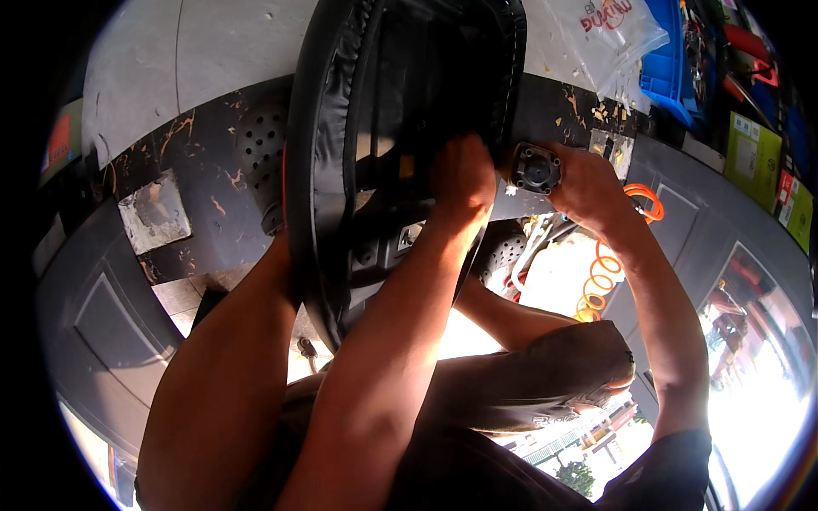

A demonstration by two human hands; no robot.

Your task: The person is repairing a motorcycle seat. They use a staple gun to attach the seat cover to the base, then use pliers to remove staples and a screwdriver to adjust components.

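Note:
A long black motorcycle seat (pixel 362 255) stands underside up between my legs, its shiny cover (pixel 328 128) gathered in folds along the rim. My left hand (pixel 464 170) is closed in a fist inside the seat shell, against the right rim; its fingertips are hidden, so what it grips does not show. Just outside that rim, my right hand (pixel 588 183) is wrapped around an air stapler (pixel 537 169), whose round dark cap faces up. The stapler's nose is out of sight near the seat edge. An orange coiled air hose (pixel 601 272) hangs below my right hand.
The seat crosses a dark, scuffed bench (pixel 226 187). Dark perforated clogs (pixel 503 251) show on both sides of it. A clear plastic bag (pixel 609 38), a blue bin (pixel 669 77) and green boxes (pixel 750 153) lie at the far right. Grey panelled doors (pixel 102 315) flank me.

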